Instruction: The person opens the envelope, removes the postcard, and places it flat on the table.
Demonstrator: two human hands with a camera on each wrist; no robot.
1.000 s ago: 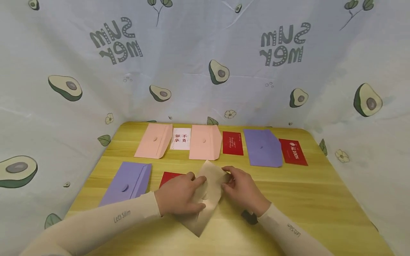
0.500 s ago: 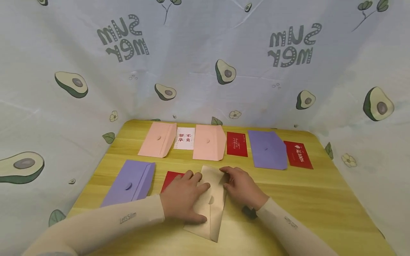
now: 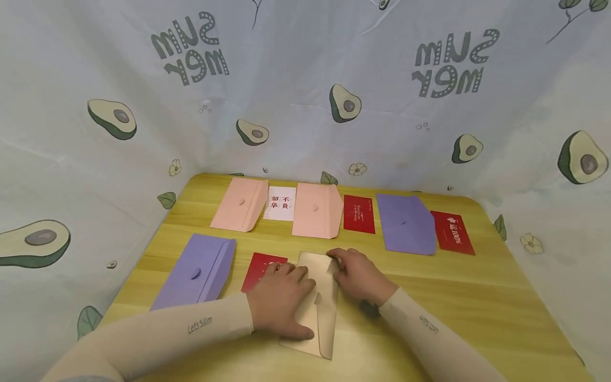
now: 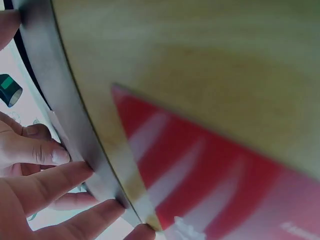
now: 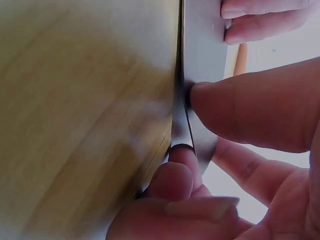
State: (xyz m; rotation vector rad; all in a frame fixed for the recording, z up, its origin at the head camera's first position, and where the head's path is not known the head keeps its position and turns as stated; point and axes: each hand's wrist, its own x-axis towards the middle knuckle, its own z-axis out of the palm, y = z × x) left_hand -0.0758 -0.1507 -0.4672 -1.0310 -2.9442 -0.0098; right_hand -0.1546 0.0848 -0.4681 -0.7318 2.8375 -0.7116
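A beige envelope [image 3: 326,318] lies lengthwise on the table, its flap side along the right. My left hand [image 3: 281,300] rests on it with spread, fairly straight fingers, pressing the left part down. At the far right corner my right hand [image 3: 363,278] pinches the envelope's edge; in the right wrist view the thumb is on one side of the envelope [image 5: 204,45] and fingers reach under a parted layer. Whether anything lies inside cannot be seen. Left of the envelope, partly covered by my left hand, is a red card [image 3: 260,268], its striped glossy face large in the left wrist view.
At the back lie two pink envelopes [image 3: 240,204], a white card [image 3: 280,203], a red card [image 3: 359,214], a purple envelope [image 3: 407,224] and another red card [image 3: 452,232]. A second purple envelope [image 3: 193,273] lies at left. A printed curtain [image 3: 296,79] surrounds the table.
The beige envelope has turned from a slant to nearly straight and now lies flatter. My left hand stays spread on it; my right hand keeps its pinch. The head view has shifted slightly.
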